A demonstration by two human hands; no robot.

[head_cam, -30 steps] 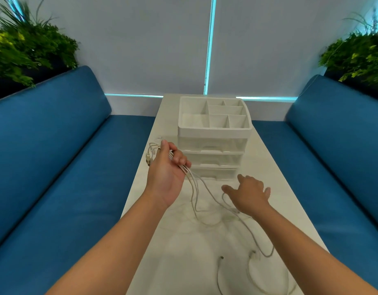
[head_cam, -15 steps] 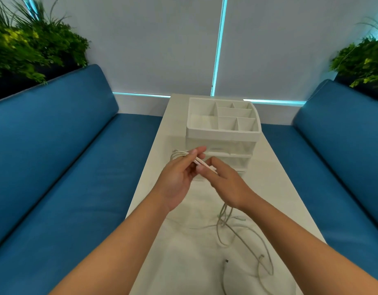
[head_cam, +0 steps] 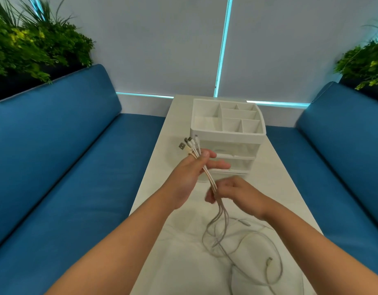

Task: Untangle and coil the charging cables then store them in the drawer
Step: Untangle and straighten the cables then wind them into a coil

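The person's left hand (head_cam: 191,170) is raised over the white table (head_cam: 179,262) with a bunch of charging cables (head_cam: 209,179) pinched between the thumb and the fingers. The index finger sticks out straight toward the organizer, so it's a fairly loose pinch. About 4 plug ends (head_cam: 191,144) fan out above that hand, a couple of them clearly USB-style, pointing up and away to the left.

Just below, the right hand (head_cam: 232,191) has its fingers curled round the same bundle, so the strands run taut in a short straight line between the 2 hands. That hand is a bit motion-blurred, so the exact finger placement is hard to make out.

Below the right hand the cables split apart and drop onto the table, where they lie in loose overlapping loops (head_cam: 247,252) toward the near right part of the tabletop. At least 2 more connector ends lie among those loops.

The white drawer organizer (head_cam: 227,133) stands further back on the table, just behind the left hand. Its top is a tray split into several compartments, with clear-fronted drawers (head_cam: 232,165) stacked underneath, all pushed in as far as one can tell.

Blue bench seats (head_cam: 77,167) run along both sides of the table, with green plants (head_cam: 35,43) behind each backrest.
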